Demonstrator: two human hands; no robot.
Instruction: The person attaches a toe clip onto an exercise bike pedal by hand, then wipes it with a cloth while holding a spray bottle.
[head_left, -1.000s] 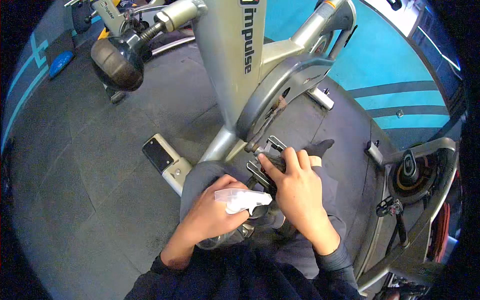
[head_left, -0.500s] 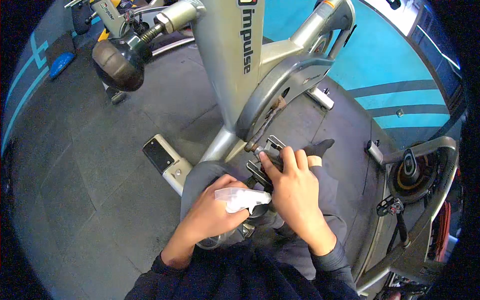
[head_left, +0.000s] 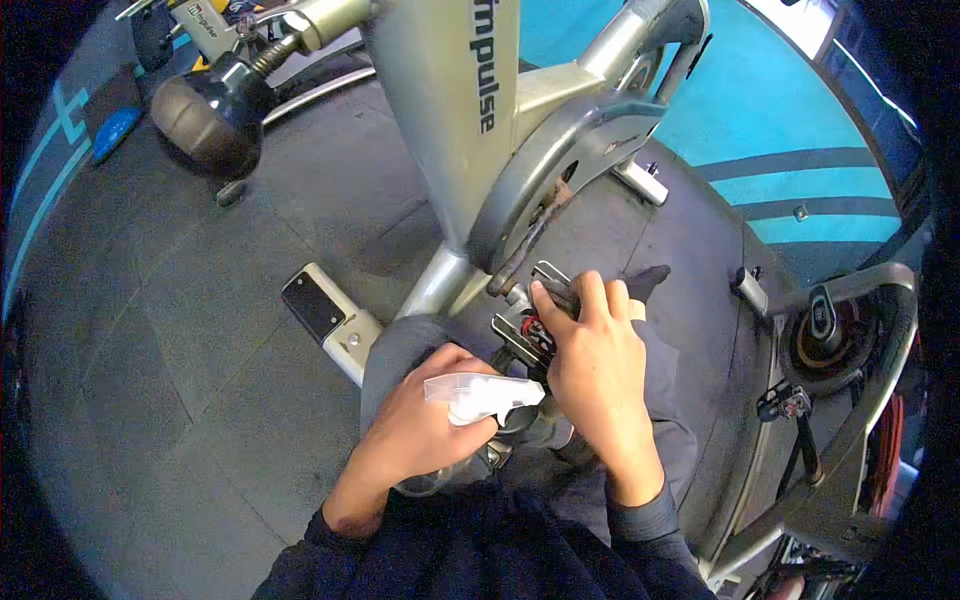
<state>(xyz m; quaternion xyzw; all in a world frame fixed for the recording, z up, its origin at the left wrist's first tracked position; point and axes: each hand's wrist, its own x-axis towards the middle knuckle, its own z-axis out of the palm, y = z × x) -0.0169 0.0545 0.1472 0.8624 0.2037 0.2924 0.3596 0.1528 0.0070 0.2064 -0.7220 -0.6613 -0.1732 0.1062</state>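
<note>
My left hand is wrapped around a spray bottle with a white trigger head; the clear body shows below the fist. The nozzle points right, toward my other hand. My right hand presses its curled fingers onto a pedal of the exercise bike. A dark, cloth-like piece shows beneath these fingers, mostly hidden by them. The pedal has metal side cages and a red and black middle, and it joins a worn crank arm.
The bike's silver frame rises ahead, with a round black knob at upper left. A foot bar lies on the dark floor. Another bike stands at right, before a blue wall. A blue dome-shaped object lies far left.
My right hand has shifted slightly up and right over the pedal, showing the pedal's red and black middle. My left hand keeps hold of the spray bottle. The view has tilted slightly.
</note>
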